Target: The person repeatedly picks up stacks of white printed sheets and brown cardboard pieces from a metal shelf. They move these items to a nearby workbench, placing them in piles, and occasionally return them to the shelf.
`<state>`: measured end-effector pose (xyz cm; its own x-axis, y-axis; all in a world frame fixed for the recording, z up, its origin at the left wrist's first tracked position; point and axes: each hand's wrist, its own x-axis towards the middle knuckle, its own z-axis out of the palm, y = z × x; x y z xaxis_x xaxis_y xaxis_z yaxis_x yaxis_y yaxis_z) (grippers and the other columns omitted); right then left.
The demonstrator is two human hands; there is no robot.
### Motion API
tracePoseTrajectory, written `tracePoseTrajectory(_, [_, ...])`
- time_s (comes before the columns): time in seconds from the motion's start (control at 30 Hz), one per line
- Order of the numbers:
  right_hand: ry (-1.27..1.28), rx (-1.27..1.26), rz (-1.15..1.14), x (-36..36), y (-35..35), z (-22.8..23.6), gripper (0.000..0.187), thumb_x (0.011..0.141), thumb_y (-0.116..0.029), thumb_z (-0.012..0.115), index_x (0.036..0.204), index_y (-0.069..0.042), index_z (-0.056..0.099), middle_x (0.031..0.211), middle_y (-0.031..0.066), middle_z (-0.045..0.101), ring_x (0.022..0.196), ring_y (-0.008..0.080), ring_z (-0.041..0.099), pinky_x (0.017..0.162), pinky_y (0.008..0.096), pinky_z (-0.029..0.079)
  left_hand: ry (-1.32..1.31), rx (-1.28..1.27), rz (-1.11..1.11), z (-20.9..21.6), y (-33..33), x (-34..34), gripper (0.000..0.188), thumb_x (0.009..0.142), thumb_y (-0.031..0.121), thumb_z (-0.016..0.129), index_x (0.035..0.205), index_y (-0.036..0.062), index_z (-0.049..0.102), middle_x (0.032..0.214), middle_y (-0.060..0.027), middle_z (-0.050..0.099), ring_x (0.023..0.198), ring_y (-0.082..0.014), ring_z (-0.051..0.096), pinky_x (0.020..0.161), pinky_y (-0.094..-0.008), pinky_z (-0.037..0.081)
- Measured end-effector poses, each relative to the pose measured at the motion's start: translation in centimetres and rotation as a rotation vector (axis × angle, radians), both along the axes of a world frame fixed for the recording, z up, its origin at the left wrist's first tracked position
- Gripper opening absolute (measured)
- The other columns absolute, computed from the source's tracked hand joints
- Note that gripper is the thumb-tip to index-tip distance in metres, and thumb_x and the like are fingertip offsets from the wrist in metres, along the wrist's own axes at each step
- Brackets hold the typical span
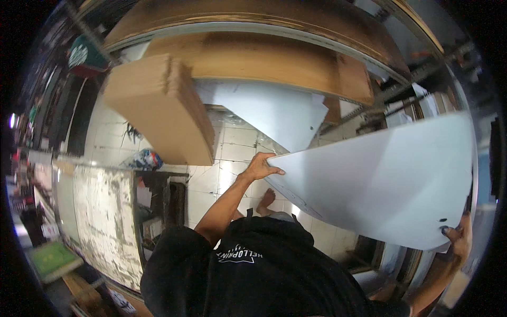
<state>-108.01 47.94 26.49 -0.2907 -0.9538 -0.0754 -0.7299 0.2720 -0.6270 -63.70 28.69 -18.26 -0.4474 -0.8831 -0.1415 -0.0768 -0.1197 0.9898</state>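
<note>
A large thin white sheet (pixel 380 185) fills the right half of the view, tilted and held in the air. My left hand (pixel 262 167) grips its near left corner, fingers curled over the edge. My right hand (pixel 458 236) holds the lower right edge, with the thumb on the sheet's face. Below the sheet I see my black shirt and one bare foot (pixel 266 201) on the white floor tiles (pixel 232 142).
A stack of brown cardboard (pixel 158 108) lies at upper left, next to a second white sheet (pixel 269 113) and a wooden board (pixel 264 63). A worn whitish bench (pixel 103 211) with a dark shelf unit (pixel 158 206) stands at left.
</note>
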Motion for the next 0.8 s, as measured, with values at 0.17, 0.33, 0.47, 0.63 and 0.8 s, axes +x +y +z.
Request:
tracePoseTrajectory(0.17, [-0.107, -0.076, -0.127, -6.8, 3.5, -1.8, 0.072, 0.065, 0.006, 0.063, 0.132, -0.002, 0.038, 0.119, 0.0110, 0.052, 0.108, 0.0238, 0.051, 0.095, 0.0358, 0.039, -0.222, -0.464, 0.271, 8.7, 3.0, 5.6, 0.037, 0.054, 0.028, 0.086, 0.071, 0.0043, 0.064, 0.058, -0.0089, 0.061, 0.052, -0.0215, 0.058, 0.051, -0.0319, 0.045])
tracePoseTrajectory(0.33, [-0.177, -0.132, -0.189, -12.7, 6.4, -12.2, 0.072, 0.077, 0.005, 0.058, 0.141, -0.004, 0.027, 0.135, 0.0118, 0.042, 0.122, 0.0248, 0.041, 0.101, 0.0387, 0.035, -0.338, -0.983, 0.376, 16.9, 5.1, 10.6, 0.043, 0.052, 0.033, 0.083, 0.055, 0.0086, 0.048, 0.048, -0.0058, 0.050, 0.043, -0.0251, 0.048, 0.043, -0.0345, 0.037])
tracePoseTrajectory(0.47, [-0.152, -0.014, -0.132, -10.5, 5.9, -22.8, 0.065, 0.074, 0.008, 0.055, 0.135, 0.000, 0.035, 0.134, 0.0128, 0.044, 0.119, 0.0259, 0.046, 0.099, 0.0373, 0.038, -0.500, -1.085, 0.271, 20.0, 7.4, 12.3, 0.040, 0.055, 0.032, 0.080, 0.057, 0.0102, 0.046, 0.050, -0.0039, 0.052, 0.050, -0.0226, 0.056, 0.049, -0.0330, 0.042])
tracePoseTrajectory(0.63, [0.311, 0.097, -0.324, -13.0, 8.9, -27.3, 0.042, 0.083, -0.005, 0.049, 0.124, 0.006, 0.047, 0.124, 0.0204, 0.052, 0.112, 0.0305, 0.051, 0.095, 0.0380, 0.040, -0.692, -1.159, 0.076, 20.0, 9.6, 12.6, 0.027, 0.058, 0.024, 0.074, 0.067, 0.0096, 0.053, 0.060, -0.0040, 0.059, 0.063, -0.0196, 0.061, 0.062, -0.0315, 0.046])
tracePoseTrajectory(0.8, [0.636, -0.393, -0.351, 8.7, 0.9, -17.5, 0.039, 0.095, -0.019, 0.044, 0.121, 0.009, 0.050, 0.118, 0.0232, 0.057, 0.107, 0.0333, 0.056, 0.093, 0.0374, 0.042, -0.856, -1.175, -0.101, 18.0, 10.0, 12.1, 0.013, 0.062, 0.013, 0.065, 0.069, 0.0056, 0.058, 0.059, -0.0094, 0.060, 0.065, -0.0241, 0.062, 0.062, -0.0331, 0.047])
